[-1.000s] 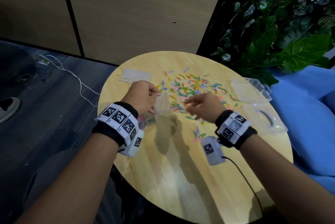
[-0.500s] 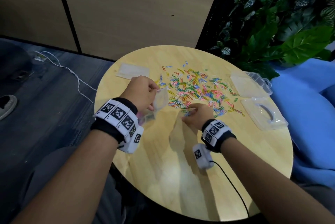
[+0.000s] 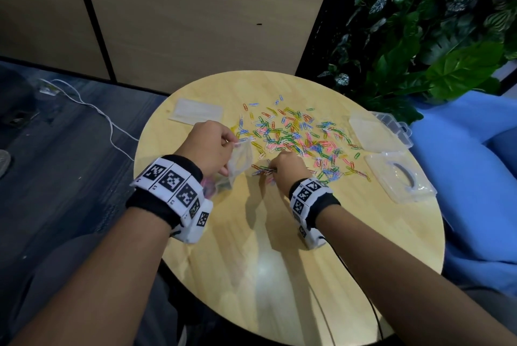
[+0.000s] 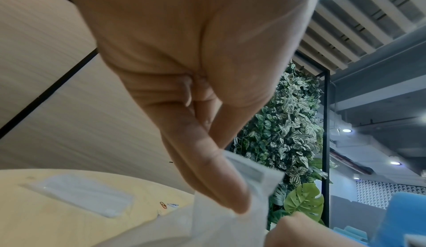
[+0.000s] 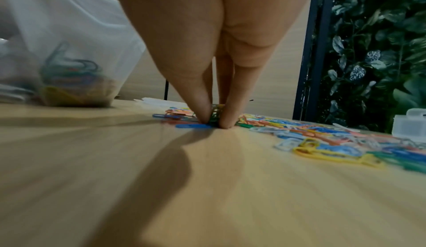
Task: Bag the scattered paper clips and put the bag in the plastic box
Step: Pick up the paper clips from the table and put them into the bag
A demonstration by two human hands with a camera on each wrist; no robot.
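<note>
Coloured paper clips (image 3: 293, 133) lie scattered over the far half of the round wooden table (image 3: 279, 275). My left hand (image 3: 212, 147) pinches the rim of a small clear bag (image 3: 240, 159), which holds several clips at its bottom (image 5: 73, 85); in the left wrist view the fingers (image 4: 214, 181) pinch the bag's edge (image 4: 253, 174). My right hand (image 3: 282, 168) is down on the table at the pile's near edge, its fingertips (image 5: 224, 121) pinching a few clips (image 5: 215, 116). The clear plastic box (image 3: 377, 133) stands open at the right, its lid (image 3: 400, 177) beside it.
A stack of spare clear bags (image 3: 198, 113) lies at the table's far left. Leafy plants (image 3: 419, 37) and a blue seat (image 3: 475, 177) are to the right. A white cable (image 3: 92, 110) runs over the dark floor at left.
My right hand has drawn back from the middle of the pile to its near edge and lowered its fingertips onto a few clips. The left hand keeps the bag held up.
</note>
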